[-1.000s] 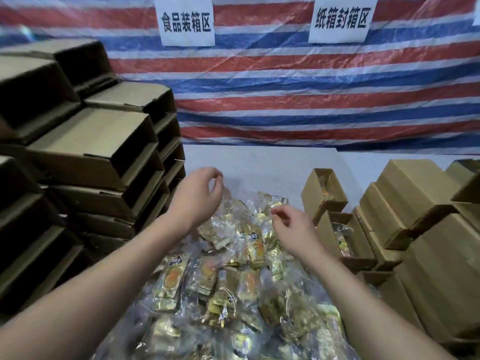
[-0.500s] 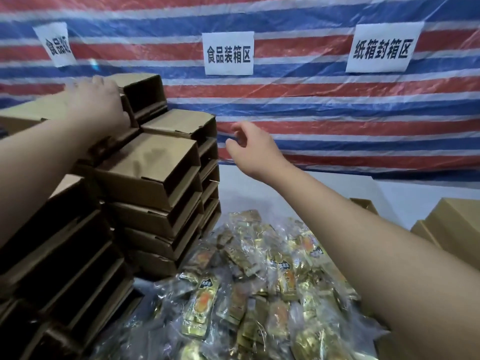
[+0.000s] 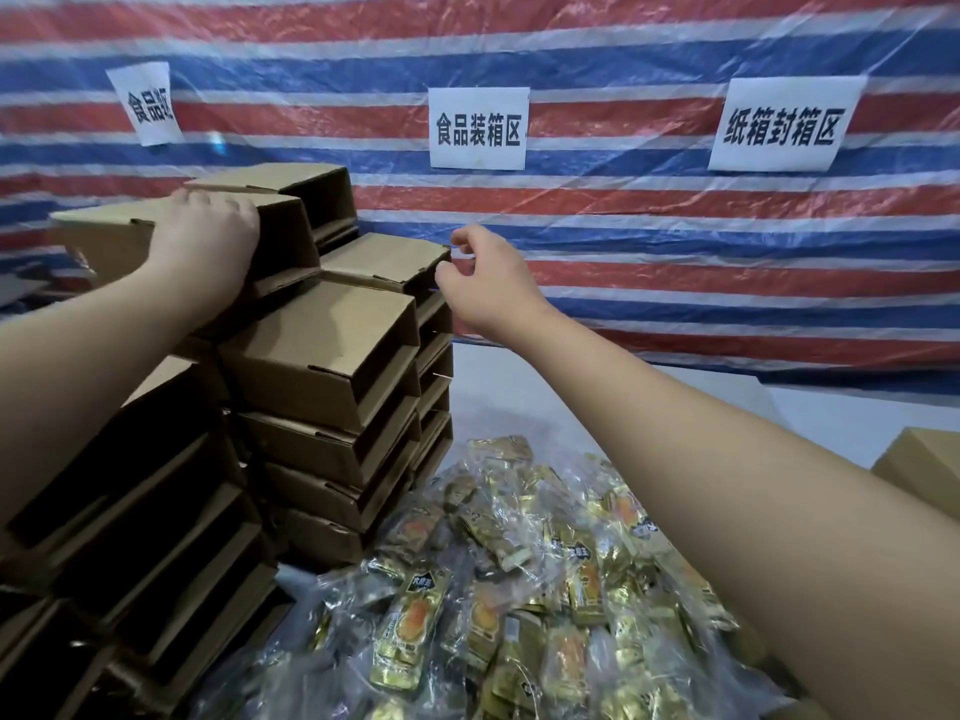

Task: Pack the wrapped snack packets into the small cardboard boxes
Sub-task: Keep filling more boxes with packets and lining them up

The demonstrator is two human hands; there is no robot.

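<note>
At the left edge of the table [image 3: 519,407] stand the stacks of empty cardboard boxes [image 3: 322,350], folded and lying on their sides with the open mouths turned to the right. They are piled in several columns, probably so that one box can be taken from the top without disturbing the others. The left hand [image 3: 208,241] lies on the top box [image 3: 130,236] of a tall column, the palm on its upper face and the fingers bent over the far edge. It grasps this box, I judge in order to lift it off the stack; how the thumb lies I cannot tell.

A little to the right, the right hand [image 3: 488,283] is in the air just beside the corner of another upper box [image 3: 384,259]. Its fingers are loosely curled and it holds nothing; whether the fingertips touch the cardboard is not clear. It seems ready to help to receive or open the box.

Below the right forearm, towards the near edge of the table, lies the heap of wrapped snack packets [image 3: 519,589], gold packets in clear film, touching the foot of the stacks. None is in a hand. At the right edge one corner of a further carton [image 3: 919,465] shows. Behind the table hangs a striped tarpaulin [image 3: 675,236] with three paper signs [image 3: 478,128] that mark the work zones.
</note>
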